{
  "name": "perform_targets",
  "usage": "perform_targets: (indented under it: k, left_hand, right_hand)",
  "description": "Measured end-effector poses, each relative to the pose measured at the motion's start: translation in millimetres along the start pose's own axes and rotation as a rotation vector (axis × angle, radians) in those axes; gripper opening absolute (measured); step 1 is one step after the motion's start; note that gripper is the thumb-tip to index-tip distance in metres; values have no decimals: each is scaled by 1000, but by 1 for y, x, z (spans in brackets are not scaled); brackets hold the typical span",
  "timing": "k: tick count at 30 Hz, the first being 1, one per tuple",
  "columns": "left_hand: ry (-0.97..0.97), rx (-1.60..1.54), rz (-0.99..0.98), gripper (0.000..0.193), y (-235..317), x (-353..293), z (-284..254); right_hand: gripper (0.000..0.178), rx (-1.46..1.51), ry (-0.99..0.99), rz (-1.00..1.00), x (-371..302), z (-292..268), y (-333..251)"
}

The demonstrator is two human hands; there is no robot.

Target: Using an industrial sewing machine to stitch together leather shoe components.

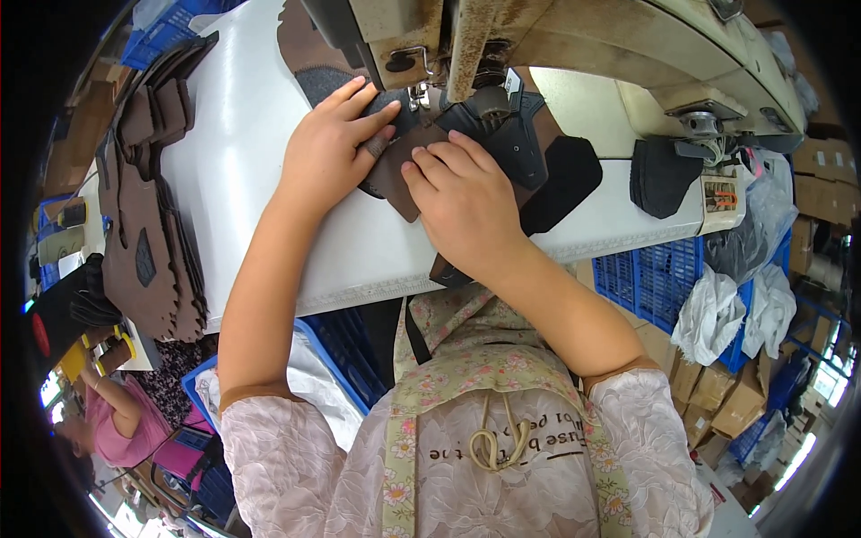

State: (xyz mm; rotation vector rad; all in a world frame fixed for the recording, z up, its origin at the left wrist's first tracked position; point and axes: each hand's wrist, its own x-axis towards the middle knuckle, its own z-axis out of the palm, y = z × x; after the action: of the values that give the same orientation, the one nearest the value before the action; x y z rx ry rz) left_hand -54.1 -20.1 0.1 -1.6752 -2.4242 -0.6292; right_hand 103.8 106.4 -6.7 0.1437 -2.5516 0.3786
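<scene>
My left hand (pixel 327 148) lies with its fingers spread on a dark grey fabric part (pixel 321 82) and a brown leather-like piece (pixel 399 175), just left of the presser foot (pixel 420 95) of a sewing machine (pixel 592 40). My right hand (pixel 468 204) rests on the brown piece in front of the needle area, fingers stretched out and slightly bent. Both hands press on the work without gripping it. A black panel with small holes (pixel 520 143) and a rounded black piece (pixel 574 170) spread to the right. Part of the work is hidden under the hands and machine head.
Stacked brown cut pieces (pixel 148 242) hang over the table's left side. A small black stack (pixel 664 177) sits at the right, by the machine base. Blue crates (pixel 653 276) stand beyond the table edge (pixel 359 291). A co-worker in pink (pixel 130 417) is at the lower left.
</scene>
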Motion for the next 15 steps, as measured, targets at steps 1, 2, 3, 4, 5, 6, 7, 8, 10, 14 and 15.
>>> perform_targets:
  k: [1,2,3,4,5,6,7,8,10,14,15]
  left_hand:
    - [-11,1,-11,27,0,0,0]
    - [-9,2,-8,27,0,0,0]
    - [4,3,-1,27,0,0,1]
    - [18,4,5,27,-1,0,2]
    - [21,5,6,27,-1,0,2]
    - [19,10,-2,27,0,0,1]
    - [18,15,-9,27,0,1,1]
    - [21,16,-10,27,0,1,2]
    - [-28,25,-71,26,-1,1,3]
    - [-36,53,-79,26,-3,2,2]
    - [-39,51,-78,25,-4,3,2]
  right_hand:
    - [25,-2,2,0,0,0,0]
    - [25,1,0,7,0,-1,0]
    - [24,5,-3,14,0,-1,0]
    - [24,4,-1,12,1,-1,-1]
    - [24,-3,0,17,1,-1,-1]
    - [24,-9,0,20,2,-1,0]
    - [24,-10,1,18,2,0,0]
    - [24,-16,-4,19,2,0,1]
    - [24,-21,-8,17,3,0,1]
    - [24,-44,-23,11,4,-1,1]
    - [24,-52,-27,13,5,-1,1]
